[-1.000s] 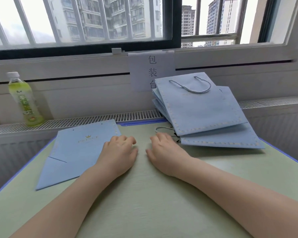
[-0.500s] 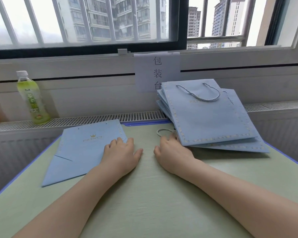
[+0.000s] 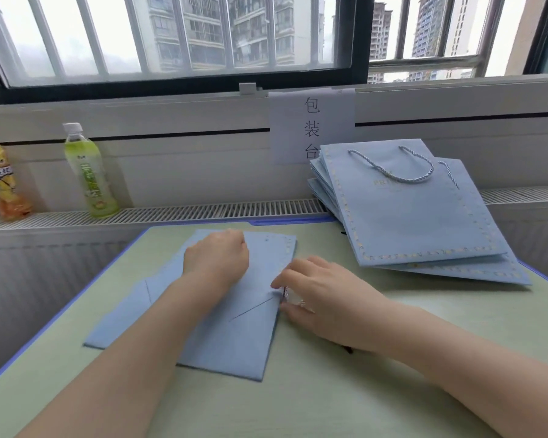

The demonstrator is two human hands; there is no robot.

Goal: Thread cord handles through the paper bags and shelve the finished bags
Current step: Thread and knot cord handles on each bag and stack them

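A flat light-blue paper bag [image 3: 260,336] without handles lies on the green table [image 3: 329,396] in front of me. My left hand [image 3: 217,260] rests on its upper part, fingers curled down at the bag's top edge. At the bag's right edge my right hand [image 3: 323,298] pinches a pale twisted cord [image 3: 293,299], blurred between thumb and fingers. A dark cord end [image 3: 348,349] shows under my right wrist. Several finished bags [image 3: 418,229] are stacked at the table's far right; the top one has a cord handle [image 3: 393,173].
A green drink bottle [image 3: 91,172] and a yellow one [image 3: 2,181] stand on the radiator grille [image 3: 203,211] under the window. A paper sign [image 3: 310,128] hangs on the wall behind the stack. The table's blue left edge [image 3: 60,314] runs diagonally.
The flat bag has slid right, from the table's left side to the middle. My left hand moved up onto it and curled. My right hand drew back from the stack with a cord.
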